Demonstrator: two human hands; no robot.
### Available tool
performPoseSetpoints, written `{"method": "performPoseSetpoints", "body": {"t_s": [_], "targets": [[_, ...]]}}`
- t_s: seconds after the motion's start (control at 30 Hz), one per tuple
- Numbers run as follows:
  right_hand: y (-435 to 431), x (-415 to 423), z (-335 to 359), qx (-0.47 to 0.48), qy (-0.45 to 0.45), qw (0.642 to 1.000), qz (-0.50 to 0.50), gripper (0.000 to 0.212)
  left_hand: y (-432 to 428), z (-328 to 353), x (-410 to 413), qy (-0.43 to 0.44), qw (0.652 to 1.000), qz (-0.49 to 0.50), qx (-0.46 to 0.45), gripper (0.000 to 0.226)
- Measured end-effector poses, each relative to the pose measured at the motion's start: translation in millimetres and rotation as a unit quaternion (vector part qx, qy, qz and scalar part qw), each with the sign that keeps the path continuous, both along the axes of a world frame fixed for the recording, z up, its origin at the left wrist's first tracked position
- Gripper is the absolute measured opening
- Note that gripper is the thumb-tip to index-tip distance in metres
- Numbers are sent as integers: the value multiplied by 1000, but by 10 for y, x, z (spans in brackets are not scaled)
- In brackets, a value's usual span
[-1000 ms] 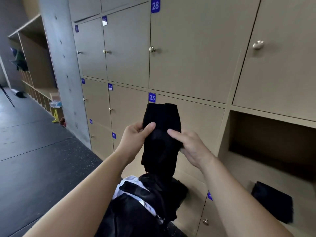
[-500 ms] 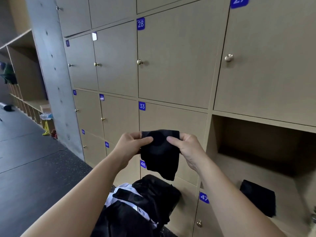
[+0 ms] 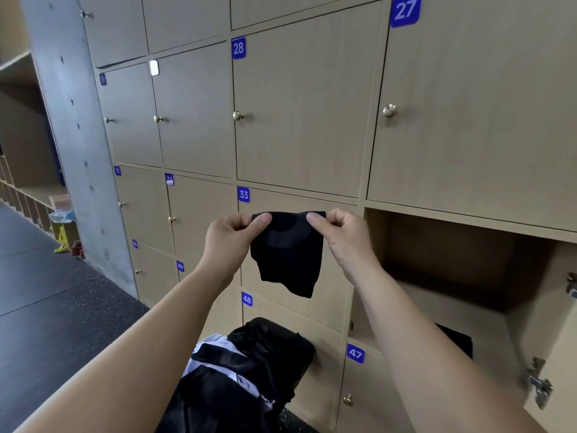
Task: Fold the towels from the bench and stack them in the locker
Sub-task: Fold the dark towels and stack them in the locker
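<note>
A small black towel (image 3: 285,260) hangs folded in front of locker 33. My left hand (image 3: 232,237) pinches its top left corner and my right hand (image 3: 342,234) pinches its top right corner, both at chest height. Below the hands lies a heap of black and white cloth (image 3: 246,367). To the right stands the open locker (image 3: 452,276), and a folded black towel (image 3: 457,340) lies on its floor, partly hidden by my right forearm.
Shut wooden locker doors with brass knobs (image 3: 238,115) fill the wall ahead. The open locker's door with metal hinges (image 3: 538,385) stands at the far right. A concrete pillar (image 3: 71,135) rises at the left, with dark floor (image 3: 46,307) beside it.
The towel was held long and upright; now it is folded shorter and hangs from its top corners. My hands moved apart to those corners. The view shifted right and up.
</note>
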State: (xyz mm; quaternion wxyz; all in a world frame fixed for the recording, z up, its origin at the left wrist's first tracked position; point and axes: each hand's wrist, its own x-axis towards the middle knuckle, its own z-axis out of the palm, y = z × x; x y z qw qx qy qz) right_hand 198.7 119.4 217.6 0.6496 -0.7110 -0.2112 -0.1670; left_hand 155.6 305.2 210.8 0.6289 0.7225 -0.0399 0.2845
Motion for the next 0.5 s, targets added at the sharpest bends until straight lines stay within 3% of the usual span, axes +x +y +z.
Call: {"method": "performPoseSetpoints", "body": {"t_s": [0.17,0.5], "targets": [[8,122,-14,11,9,1000,-27,30,-37,-3,99,32,998,3,-50,36],[-73,253,-402,-62,39,995,-66,34,-64,-385,176,87,995,40,-22,36]]}}
